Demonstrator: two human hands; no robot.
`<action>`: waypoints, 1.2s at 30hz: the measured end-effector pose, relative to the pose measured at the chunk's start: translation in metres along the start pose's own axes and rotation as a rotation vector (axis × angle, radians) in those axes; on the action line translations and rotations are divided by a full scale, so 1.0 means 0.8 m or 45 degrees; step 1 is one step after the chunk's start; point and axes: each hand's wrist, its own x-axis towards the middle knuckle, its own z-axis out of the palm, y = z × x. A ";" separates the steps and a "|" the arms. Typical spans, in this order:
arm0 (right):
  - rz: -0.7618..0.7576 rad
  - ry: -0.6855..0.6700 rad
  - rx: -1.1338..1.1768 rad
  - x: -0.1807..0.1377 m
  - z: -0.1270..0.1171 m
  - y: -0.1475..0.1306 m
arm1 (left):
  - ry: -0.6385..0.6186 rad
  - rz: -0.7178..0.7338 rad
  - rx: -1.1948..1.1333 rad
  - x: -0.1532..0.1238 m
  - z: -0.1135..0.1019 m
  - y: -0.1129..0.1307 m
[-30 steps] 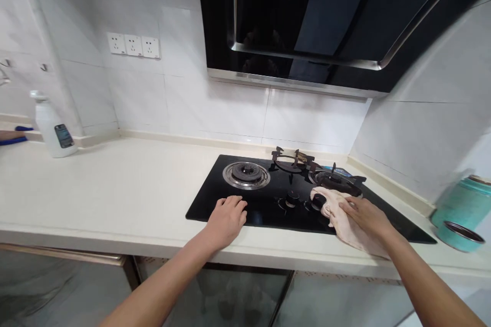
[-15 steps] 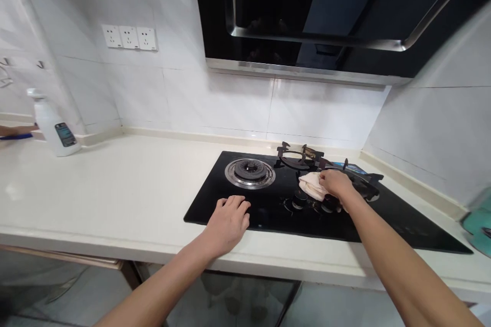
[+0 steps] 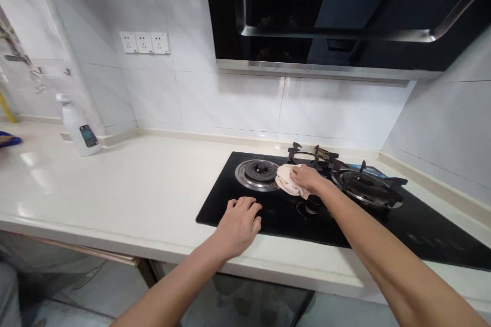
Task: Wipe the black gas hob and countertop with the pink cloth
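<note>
My right hand [image 3: 307, 178] is closed on a white cloth [image 3: 287, 182], pressed to the black glass gas hob [image 3: 276, 217]. The cloth touches the rim of the left burner [image 3: 261, 170], which has no pan support over it. Resting on the hob's front left edge, my left hand [image 3: 241, 225] has its fingers spread and holds nothing. A control knob [image 3: 313, 204] shows just below the right hand; the other knobs are mostly hidden by my right forearm. The right burner [image 3: 364, 186] has a dark pan support on it. Another pan support [image 3: 303, 157] sits at the hob's back.
A white spray bottle [image 3: 81, 130] stands on the pale counter [image 3: 153, 179] at the left. The black range hood [image 3: 318, 15] hangs low above the hob. Wall sockets [image 3: 144, 42] are on the back tiles. A blue object [image 3: 11, 140] lies at the far left.
My right hand has moved left with the cloth, from near the right burner to the left burner's rim. The left hand stays on the hob's edge. The view has shifted left.
</note>
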 end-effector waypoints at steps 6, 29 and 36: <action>-0.118 -0.047 0.049 -0.045 -0.012 -0.034 | 0.075 -0.075 -0.045 -0.001 0.006 -0.005; -0.315 0.345 0.455 -0.254 0.026 0.000 | -0.035 -0.092 -0.155 0.001 -0.005 -0.008; -0.145 0.359 0.482 -0.281 0.034 0.033 | -0.046 -0.104 -0.162 -0.001 -0.008 -0.001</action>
